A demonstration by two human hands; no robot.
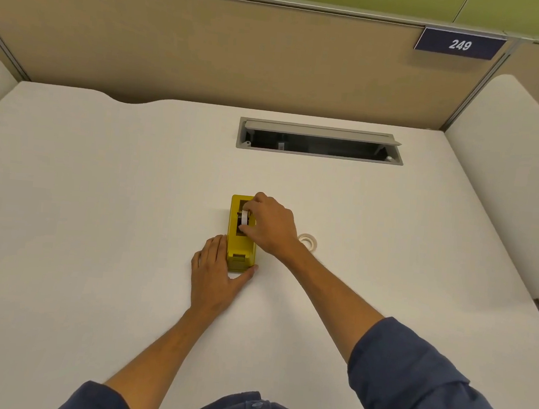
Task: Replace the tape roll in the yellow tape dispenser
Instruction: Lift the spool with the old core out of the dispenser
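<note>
The yellow tape dispenser (237, 249) sits in the middle of the white desk (98, 205), its cutter end toward me. My left hand (215, 273) lies against its left side, fingers straight, with the thumb hooked round the near end. My right hand (268, 225) reaches over the dispenser's well and pinches a white tape roll (244, 217) on a black hub, standing upright in the well. A second tape roll (308, 241) lies flat on the desk just right of my right wrist, partly hidden by it.
An open cable tray (319, 142) with a raised grey flap is set into the desk at the back. Beige partition panels (209, 52) wall off the far side, with a "249" sign (459, 44) at the upper right. A white side panel (508, 176) bounds the right.
</note>
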